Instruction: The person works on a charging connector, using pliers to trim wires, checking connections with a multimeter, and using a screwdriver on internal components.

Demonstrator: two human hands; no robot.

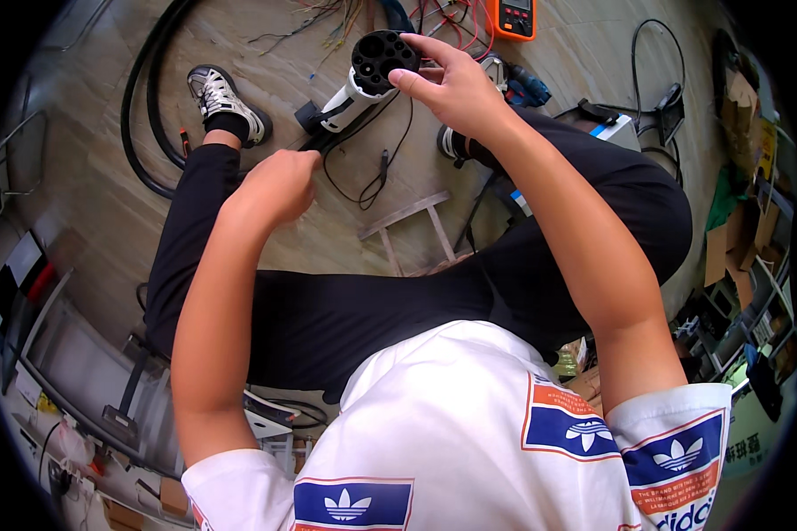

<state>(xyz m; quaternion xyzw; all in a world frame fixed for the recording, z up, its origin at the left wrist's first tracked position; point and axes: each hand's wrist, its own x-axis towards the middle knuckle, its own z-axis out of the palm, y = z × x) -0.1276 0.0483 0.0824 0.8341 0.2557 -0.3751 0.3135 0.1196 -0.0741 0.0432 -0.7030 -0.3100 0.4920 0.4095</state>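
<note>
A charging connector (350,108) with a white body and a round black face full of holes points up toward me, above the floor. My right hand (456,88) grips the rim of its black face, thumb on the near side and fingers at the far side. My left hand (279,188) is closed at the connector's lower end, around the thick black cable (139,146). The hand hides most of what it grips. From there the cable loops away to the left past my shoe.
Loose thin wires (332,22) lie at the far side, near an orange multimeter (512,18). A blue power tool (528,86) is to the right of my right hand. A thin black cord (372,190) and a metal frame (407,217) lie between my legs. Cardboard boxes (726,243) stand far right.
</note>
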